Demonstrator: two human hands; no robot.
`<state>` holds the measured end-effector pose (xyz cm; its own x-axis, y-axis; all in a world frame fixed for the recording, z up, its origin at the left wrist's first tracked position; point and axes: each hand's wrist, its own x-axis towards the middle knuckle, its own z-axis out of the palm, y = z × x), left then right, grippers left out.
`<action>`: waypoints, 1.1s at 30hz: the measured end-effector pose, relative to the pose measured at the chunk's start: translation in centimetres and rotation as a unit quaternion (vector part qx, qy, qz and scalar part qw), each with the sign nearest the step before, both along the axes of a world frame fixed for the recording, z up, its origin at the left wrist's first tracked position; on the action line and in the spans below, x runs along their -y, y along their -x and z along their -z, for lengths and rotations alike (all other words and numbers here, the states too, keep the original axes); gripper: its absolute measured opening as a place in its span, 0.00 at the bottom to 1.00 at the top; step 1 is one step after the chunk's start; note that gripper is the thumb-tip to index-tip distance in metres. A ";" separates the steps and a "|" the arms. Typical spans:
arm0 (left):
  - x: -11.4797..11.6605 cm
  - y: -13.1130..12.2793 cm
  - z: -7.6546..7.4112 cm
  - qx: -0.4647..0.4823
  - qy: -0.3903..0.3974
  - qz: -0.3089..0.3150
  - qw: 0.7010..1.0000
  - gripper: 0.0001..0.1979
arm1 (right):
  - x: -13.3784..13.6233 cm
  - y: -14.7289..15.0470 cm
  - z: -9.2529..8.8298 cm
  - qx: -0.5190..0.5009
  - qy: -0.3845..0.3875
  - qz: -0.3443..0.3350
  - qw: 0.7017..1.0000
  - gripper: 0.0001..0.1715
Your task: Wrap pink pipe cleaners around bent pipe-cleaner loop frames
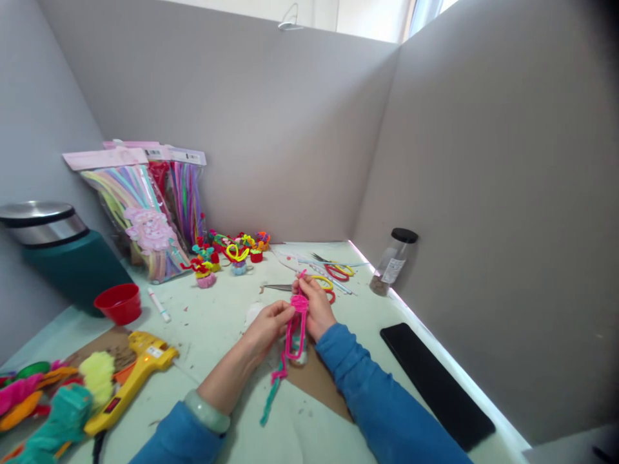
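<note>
- I see my left hand [265, 327] and right hand [316, 308] both pinched on the pink loop [296, 328].
- I'd keep the twist tight, probably low, near the teal stem [271, 399].

I'm looking at a craft booth: plain grey partitions [300, 122] wall in a pale green worktop [213, 322]. On it I see packs of pipe cleaners [140, 206], a yellow glue gun [130, 380], scissors [333, 267], small finished figures [227, 254] and fuzzy scraps [43, 399].
</note>
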<state>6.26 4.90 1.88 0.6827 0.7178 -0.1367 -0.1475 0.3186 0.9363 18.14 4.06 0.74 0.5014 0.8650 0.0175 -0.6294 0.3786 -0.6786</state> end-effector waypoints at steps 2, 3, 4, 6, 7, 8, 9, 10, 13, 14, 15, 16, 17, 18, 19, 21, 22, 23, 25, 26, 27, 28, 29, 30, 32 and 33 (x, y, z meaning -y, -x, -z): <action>-0.1 0.0 -0.2 0.002 -0.003 -0.035 0.999 0.12 | 0.3 -0.2 -0.2 0.021 -0.006 -0.004 1.000 0.11; -0.2 0.1 -0.4 0.008 0.000 -0.059 0.998 0.12 | 0.4 -0.4 -0.2 0.024 -0.003 -0.012 1.000 0.11; -0.4 0.2 -0.5 0.014 0.007 -0.079 0.997 0.11 | 0.6 -0.7 -0.1 0.024 0.002 -0.023 0.999 0.12; -0.6 0.6 -0.7 0.022 0.031 -0.080 0.996 0.10 | 0.9 -1.1 0.0 0.018 0.013 -0.050 0.999 0.12; -0.7 0.7 -0.8 0.021 0.042 -0.062 0.997 0.10 | 1.0 -1.2 0.0 0.013 0.017 -0.060 0.998 0.12; -0.6 0.8 -0.8 0.015 0.048 -0.039 0.998 0.09 | 1.1 -1.2 0.1 0.006 0.019 -0.064 0.998 0.12; -0.5 0.9 -0.9 0.004 0.044 -0.016 0.999 0.10 | 1.1 -1.1 0.1 0.000 0.017 -0.063 0.998 0.12; -0.2 0.9 -0.8 -0.009 0.033 0.001 0.999 0.11 | 1.0 -0.9 0.2 -0.007 0.013 -0.060 0.998 0.11; 0.6 0.7 -0.7 -0.050 -0.006 0.028 0.998 0.12 | 0.9 -0.3 0.1 -0.021 -0.016 -0.050 0.998 0.10; 0.9 0.6 -0.6 -0.062 -0.012 0.033 0.997 0.12 | 0.9 -0.2 0.0 -0.022 -0.025 -0.051 0.998 0.09; 1.1 0.5 -0.6 -0.070 -0.014 0.039 0.997 0.12 | 1.0 -0.2 -0.1 -0.020 -0.031 -0.056 0.998 0.09; 1.3 0.4 -0.5 -0.074 -0.013 0.047 0.996 0.12 | 1.0 -0.3 -0.1 -0.016 -0.034 -0.061 0.997 0.09; 1.4 0.3 -0.5 -0.074 -0.011 0.057 0.996 0.12 | 1.0 -0.5 -0.2 -0.011 -0.035 -0.063 0.997 0.08; 1.5 0.3 -0.4 -0.070 -0.009 0.068 0.995 0.13 | 1.1 -0.8 -0.3 -0.005 -0.036 -0.063 0.997 0.08; 1.4 0.3 -0.4 -0.059 -0.006 0.074 0.996 0.13 | 1.1 -1.0 -0.3 -0.001 -0.036 -0.057 0.998 0.08; 1.0 0.3 -0.4 -0.022 0.014 0.054 0.998 0.13 | 1.2 -1.5 -0.2 0.004 -0.034 -0.041 0.999 0.08; 0.6 0.4 -0.5 0.005 0.031 0.024 0.999 0.12 | 1.2 -1.6 -0.1 0.007 -0.025 -0.036 0.999 0.10; 0.2 0.4 -0.6 0.034 0.050 -0.014 0.998 0.11 | 1.3 -1.6 0.0 0.016 -0.010 -0.036 0.999 0.11; -0.8 0.7 -0.8 0.097 0.089 -0.091 0.987 0.08 | 1.5 -1.3 0.4 0.058 0.029 -0.054 0.996 0.14; -1.2 0.9 -0.9 0.129 0.103 -0.123 0.979 0.07 | 1.6 -1.0 0.6 0.093 0.044 -0.070 0.992 0.14; -1.6 1.0 -0.9 0.157 0.112 -0.146 0.970 0.06 | 1.7 -0.6 0.7 0.137 0.054 -0.083 0.986 0.13; -1.9 1.1 -0.9 0.180 0.117 -0.162 0.963 0.05 | 1.8 -0.1 0.8 0.184 0.058 -0.094 0.977 0.13; -2.1 1.2 -0.9 0.198 0.121 -0.171 0.958 0.05 | 1.9 0.3 0.9 0.230 0.058 -0.100 0.966 0.12; -2.2 1.3 -0.9 0.210 0.125 -0.174 0.954 0.05 | 2.0 0.8 1.0 0.272 0.055 -0.103 0.955 0.12; -2.3 1.3 -0.7 0.220 0.132 -0.172 0.951 0.05 | 2.1 1.5 1.0 0.332 0.045 -0.100 0.937 0.12; -2.2 1.3 -0.6 0.221 0.134 -0.170 0.951 0.05 | 2.1 1.6 0.9 0.350 0.040 -0.099 0.931 0.12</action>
<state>4.99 7.14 2.47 0.4501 0.8874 -0.0999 -0.6455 0.4007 0.6502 16.50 1.94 -0.21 0.2226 0.9518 0.2109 -0.0743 0.2323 -0.9698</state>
